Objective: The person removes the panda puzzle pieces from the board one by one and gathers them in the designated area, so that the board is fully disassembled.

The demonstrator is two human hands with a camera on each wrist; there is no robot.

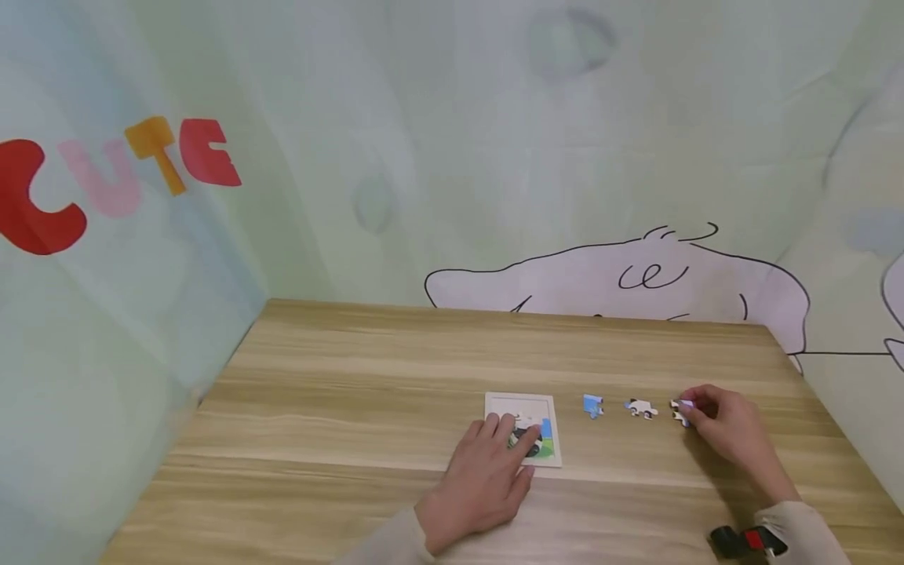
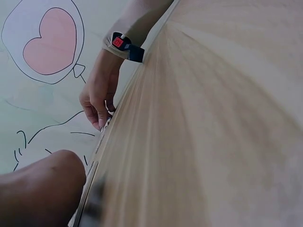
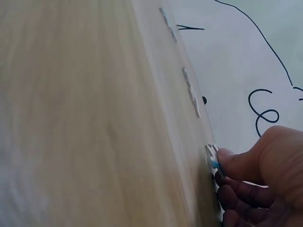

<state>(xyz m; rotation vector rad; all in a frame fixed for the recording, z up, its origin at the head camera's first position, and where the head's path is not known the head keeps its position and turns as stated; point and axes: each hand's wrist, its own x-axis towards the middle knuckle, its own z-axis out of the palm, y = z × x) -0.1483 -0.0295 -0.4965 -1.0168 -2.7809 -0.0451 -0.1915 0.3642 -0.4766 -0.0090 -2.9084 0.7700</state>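
A small square jigsaw tray with a pale rim lies on the table, partly filled with a black, white, green and blue picture. My left hand rests over its left and lower part, fingers extended onto the picture and hiding some of it. To the right, my right hand pinches a white and blue puzzle piece between thumb and fingers. Two loose pieces lie between the hands: a mostly blue puzzle piece and a black-and-white puzzle piece.
The wood-grain table meets a printed wall sheet along its back edge and left side. A black and red wrist strap sits at the right cuff, low over the table.
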